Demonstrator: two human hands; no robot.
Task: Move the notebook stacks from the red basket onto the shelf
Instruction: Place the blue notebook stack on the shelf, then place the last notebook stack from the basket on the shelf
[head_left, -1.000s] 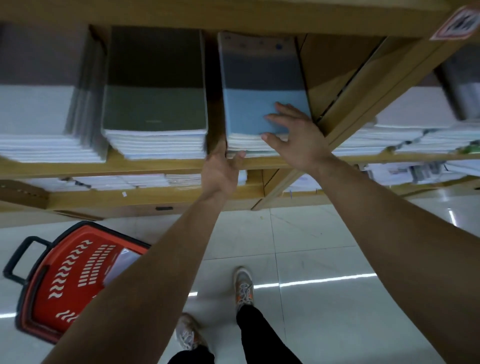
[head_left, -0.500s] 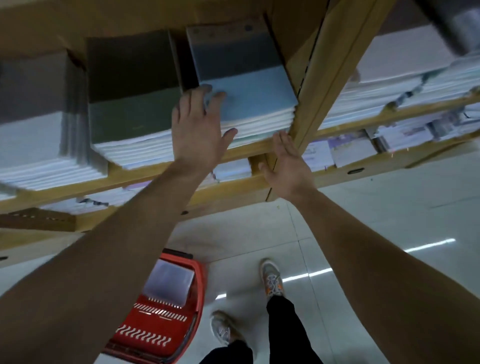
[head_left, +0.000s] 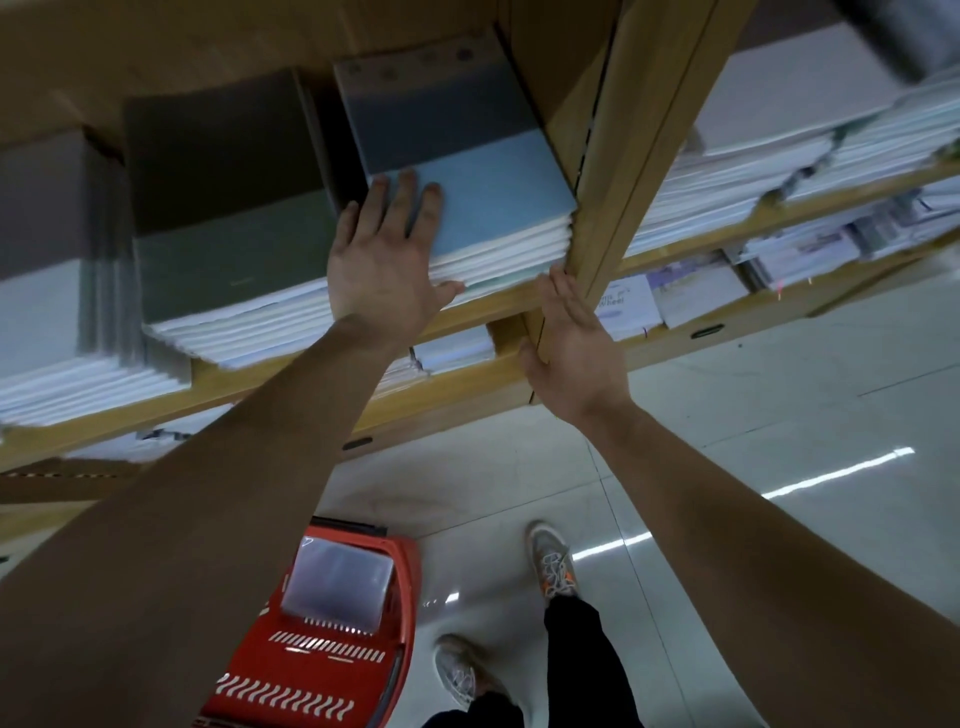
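The blue notebook stack (head_left: 483, 202) is on the shelf (head_left: 483, 305) at its front edge, left hand (head_left: 382, 265) flat on top, right hand (head_left: 574, 343) open against the upright (head_left: 628, 171). One wrapped stack (head_left: 337, 582) waits in the red basket (head_left: 291, 693).

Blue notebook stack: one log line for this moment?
left hand: flat on blue notebook stack | right hand: at shelf upright | red basket: on floor

A stationery shop: stocked shelf (head_left: 483, 306), red basket (head_left: 332, 670).
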